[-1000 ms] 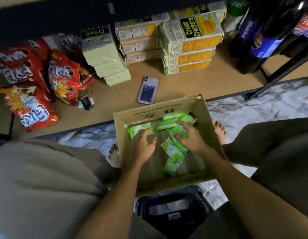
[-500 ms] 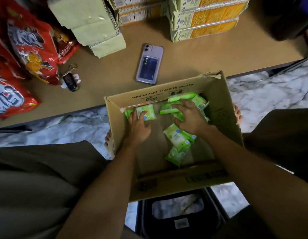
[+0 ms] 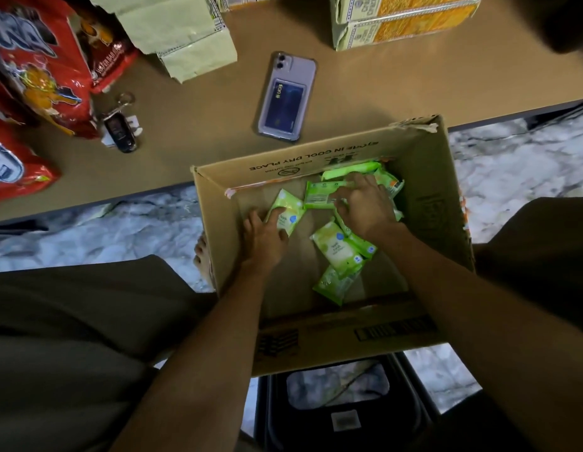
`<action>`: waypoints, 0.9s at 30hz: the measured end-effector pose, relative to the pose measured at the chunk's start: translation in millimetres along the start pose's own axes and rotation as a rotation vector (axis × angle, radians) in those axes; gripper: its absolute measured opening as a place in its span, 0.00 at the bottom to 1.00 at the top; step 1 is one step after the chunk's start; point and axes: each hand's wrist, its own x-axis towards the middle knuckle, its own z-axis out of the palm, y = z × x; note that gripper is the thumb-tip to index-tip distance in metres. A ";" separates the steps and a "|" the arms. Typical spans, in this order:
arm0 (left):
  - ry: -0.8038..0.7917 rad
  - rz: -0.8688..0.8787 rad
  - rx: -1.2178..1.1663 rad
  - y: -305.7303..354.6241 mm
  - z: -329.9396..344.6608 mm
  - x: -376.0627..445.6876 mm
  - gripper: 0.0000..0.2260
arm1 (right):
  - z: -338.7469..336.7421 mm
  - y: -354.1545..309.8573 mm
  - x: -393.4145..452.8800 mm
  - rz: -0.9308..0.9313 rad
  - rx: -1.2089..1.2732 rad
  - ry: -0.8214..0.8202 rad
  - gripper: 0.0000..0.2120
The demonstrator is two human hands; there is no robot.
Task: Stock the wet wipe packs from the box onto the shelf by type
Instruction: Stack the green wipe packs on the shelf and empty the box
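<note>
While the left hand (image 3: 264, 238) gripped one pale green wet wipe pack (image 3: 285, 212), the right hand (image 3: 365, 207) pinched another green pack (image 3: 319, 195) inside the brown cardboard box (image 3: 440, 203).

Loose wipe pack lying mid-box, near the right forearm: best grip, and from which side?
Pinch the wipe pack across its two long edges, coming straight down from above. It lies flat, label up, and the cardboard box walls block any side approach; the right hand is nearest.
</note>
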 end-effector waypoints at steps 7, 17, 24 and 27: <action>0.035 -0.012 0.050 6.5 3.1 -3.1 0.22 | -3.2 -11.3 9.3 0.059 -0.085 -0.094 0.24; -0.039 -0.053 -0.324 19.9 2.3 -19.9 0.20 | -7.9 -11.8 -2.4 0.059 -0.150 -0.227 0.28; -0.058 -0.142 -0.442 24.3 -7.1 -39.9 0.22 | -11.9 -21.1 -33.6 0.273 0.239 -0.252 0.32; -0.077 -0.137 -0.498 26.0 -11.9 -53.3 0.22 | -12.8 -18.7 -48.1 0.379 0.423 -0.221 0.30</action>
